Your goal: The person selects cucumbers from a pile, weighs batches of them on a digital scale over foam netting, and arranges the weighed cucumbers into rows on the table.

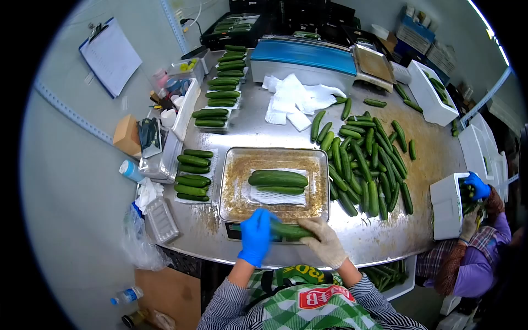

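Note:
Between my two hands, in front of the scale, is a cucumber (pixel 291 231). My left hand (pixel 256 237), in a blue glove, is closed on its left end and slightly blurred. My right hand (pixel 323 240), in a pale knit glove, grips its right end. Just beyond them lies the scale's metal tray (pixel 234 181), stained brown. On it, several cucumbers (pixel 278 179) rest side by side on a white netted tray (pixel 278 199). A large pile of loose cucumbers (pixel 360 159) lies to the right of the scale.
Packed cucumbers (pixel 192 170) stand in a column along the left. White cloths (pixel 297 99) lie before a blue-topped machine (pixel 302 55). A clear plastic tray (pixel 162 220) sits at the front left. At right, a co-worker's gloved hands are at a white box (pixel 444 212).

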`<state>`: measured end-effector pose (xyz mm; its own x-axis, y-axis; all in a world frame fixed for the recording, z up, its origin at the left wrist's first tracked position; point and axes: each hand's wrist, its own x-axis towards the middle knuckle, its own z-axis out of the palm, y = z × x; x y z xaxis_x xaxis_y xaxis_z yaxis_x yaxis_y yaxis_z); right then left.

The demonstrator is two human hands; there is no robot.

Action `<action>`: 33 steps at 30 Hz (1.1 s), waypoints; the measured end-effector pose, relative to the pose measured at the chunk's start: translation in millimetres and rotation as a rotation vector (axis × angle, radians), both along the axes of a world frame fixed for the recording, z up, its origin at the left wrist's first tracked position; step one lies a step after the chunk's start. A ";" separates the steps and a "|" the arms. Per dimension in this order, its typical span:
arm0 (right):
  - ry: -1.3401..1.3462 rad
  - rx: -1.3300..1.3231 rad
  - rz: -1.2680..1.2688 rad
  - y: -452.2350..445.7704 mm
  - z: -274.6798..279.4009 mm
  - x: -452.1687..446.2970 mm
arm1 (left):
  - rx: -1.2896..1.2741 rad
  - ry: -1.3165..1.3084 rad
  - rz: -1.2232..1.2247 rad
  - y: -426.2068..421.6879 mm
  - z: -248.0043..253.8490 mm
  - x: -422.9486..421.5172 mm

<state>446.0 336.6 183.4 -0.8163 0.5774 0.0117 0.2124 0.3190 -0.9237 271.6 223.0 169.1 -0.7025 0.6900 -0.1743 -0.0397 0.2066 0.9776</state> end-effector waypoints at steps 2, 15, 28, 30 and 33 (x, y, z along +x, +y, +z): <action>0.011 -0.128 0.081 -6.6 -20.2 2.1 | -0.050 0.006 -0.011 -30.5 -33.1 -15.7; -0.495 0.466 -0.559 34.7 -34.0 -57.2 | -0.026 -0.145 0.391 -139.9 -50.9 -59.9; -0.149 0.291 -0.725 26.1 -47.1 26.8 | -0.209 0.432 0.802 -239.5 -93.9 -85.5; -0.156 0.264 -0.725 22.0 -45.8 30.3 | -0.220 0.313 0.769 -239.1 -93.2 -86.9; -0.180 0.296 -0.710 21.0 -46.9 34.3 | -0.163 0.371 0.697 -212.9 -77.2 -85.0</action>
<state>480.4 357.6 136.5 -0.2572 0.9548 0.1493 0.5953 0.2782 -0.7538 186.6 10.1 92.0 -0.9939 0.0576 0.0937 0.1089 0.3951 0.9121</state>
